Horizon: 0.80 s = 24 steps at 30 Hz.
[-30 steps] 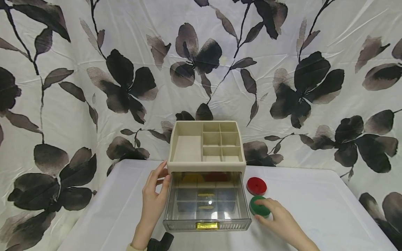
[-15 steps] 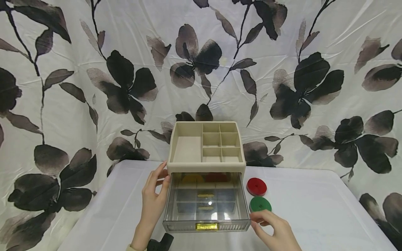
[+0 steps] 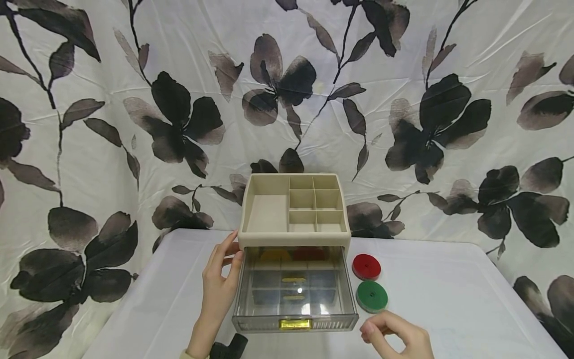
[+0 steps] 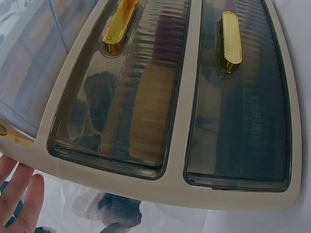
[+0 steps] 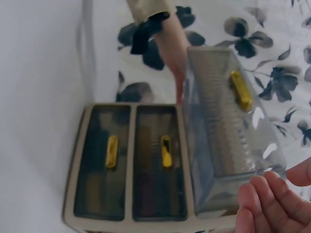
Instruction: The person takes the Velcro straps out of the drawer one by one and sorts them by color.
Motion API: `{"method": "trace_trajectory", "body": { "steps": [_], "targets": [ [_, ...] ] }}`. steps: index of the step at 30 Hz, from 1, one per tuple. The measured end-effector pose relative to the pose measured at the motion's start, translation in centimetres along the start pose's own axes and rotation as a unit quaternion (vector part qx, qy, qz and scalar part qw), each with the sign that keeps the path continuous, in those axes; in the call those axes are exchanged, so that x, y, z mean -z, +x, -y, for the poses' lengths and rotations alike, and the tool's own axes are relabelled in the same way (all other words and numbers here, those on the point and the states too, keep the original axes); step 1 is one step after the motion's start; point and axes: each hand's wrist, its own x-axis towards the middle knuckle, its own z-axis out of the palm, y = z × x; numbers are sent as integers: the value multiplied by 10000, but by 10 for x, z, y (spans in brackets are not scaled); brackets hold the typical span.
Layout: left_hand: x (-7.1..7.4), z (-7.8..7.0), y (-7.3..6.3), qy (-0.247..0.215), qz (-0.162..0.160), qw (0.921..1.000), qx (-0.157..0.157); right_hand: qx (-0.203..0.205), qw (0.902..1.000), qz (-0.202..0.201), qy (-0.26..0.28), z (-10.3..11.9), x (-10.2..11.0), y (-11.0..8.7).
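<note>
A beige desktop organizer (image 3: 294, 239) has its clear top drawer (image 3: 296, 304) pulled out, with a gold handle (image 3: 296, 324) on the front. My left hand (image 3: 219, 279) rests with extended fingers along the organizer's left side; in the left wrist view its fingertips (image 4: 31, 194) lie at the casing edge. My right hand (image 3: 396, 336), loosely bent and with nothing visible in it, is just right of the drawer's front corner. Beyond it a green round disc (image 3: 371, 296) with a small centre hole lies on the table, below a similar red disc (image 3: 366, 267).
Two lower drawers (image 5: 104, 189) with gold handles are closed. A yellowish block (image 4: 153, 111) shows through the middle one. Open compartments (image 3: 316, 199) top the organizer. The white table (image 3: 448, 289) meets a floral cloth (image 3: 278, 124) behind. Black gear (image 3: 230, 346) sits by my left wrist.
My right hand has left the green disc, moved to the drawer's front right corner, then slightly away from it toward me. The left hand, drawer and discs stay in place.
</note>
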Motion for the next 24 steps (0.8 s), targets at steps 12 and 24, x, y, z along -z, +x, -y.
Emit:
{"method": "trace_trajectory", "body": {
  "steps": [12,24],
  "targets": [
    [1,-1,0,42,50,10000,69,-96,9594,2084,1898,2,-21,-19],
    [0,0,0,-2,15,10000,27,-735,8727,3161,3648,2,-46,-20]
  ]
}}
